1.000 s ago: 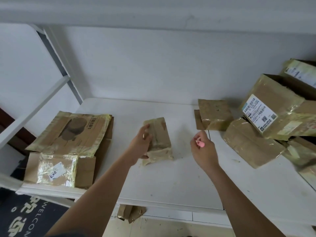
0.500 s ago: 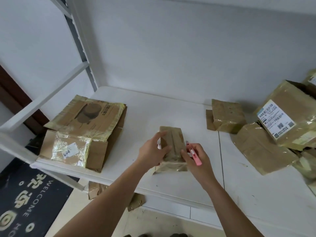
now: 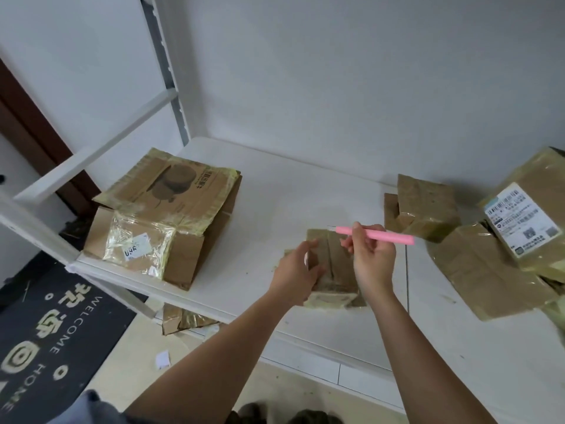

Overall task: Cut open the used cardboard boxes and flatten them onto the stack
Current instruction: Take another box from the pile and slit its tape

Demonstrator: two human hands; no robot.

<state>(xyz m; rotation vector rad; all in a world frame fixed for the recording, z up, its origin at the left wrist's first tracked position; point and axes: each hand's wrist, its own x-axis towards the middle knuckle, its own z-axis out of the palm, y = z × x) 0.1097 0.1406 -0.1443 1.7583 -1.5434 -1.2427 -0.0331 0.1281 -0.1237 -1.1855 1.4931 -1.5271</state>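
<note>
The left hand (image 3: 298, 272) grips the side of a small taped cardboard box (image 3: 331, 264) standing on the white shelf (image 3: 275, 209). The right hand (image 3: 371, 260) pinches a pink craft knife (image 3: 374, 235) above the box top, blade pointing toward nine o'clock. The flattened stack (image 3: 165, 215) lies at nine o'clock; uncut boxes (image 3: 486, 240) sit at three o'clock.

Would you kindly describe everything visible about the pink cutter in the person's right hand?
The pink cutter is a slim, pen-like stick, seemingly plastic, with a fine thin tip showing at its left end. It lies nearly level in the air above the small taped box, tip pointing left. The right hand pinches it near the tip end; nothing else touches it.
</note>
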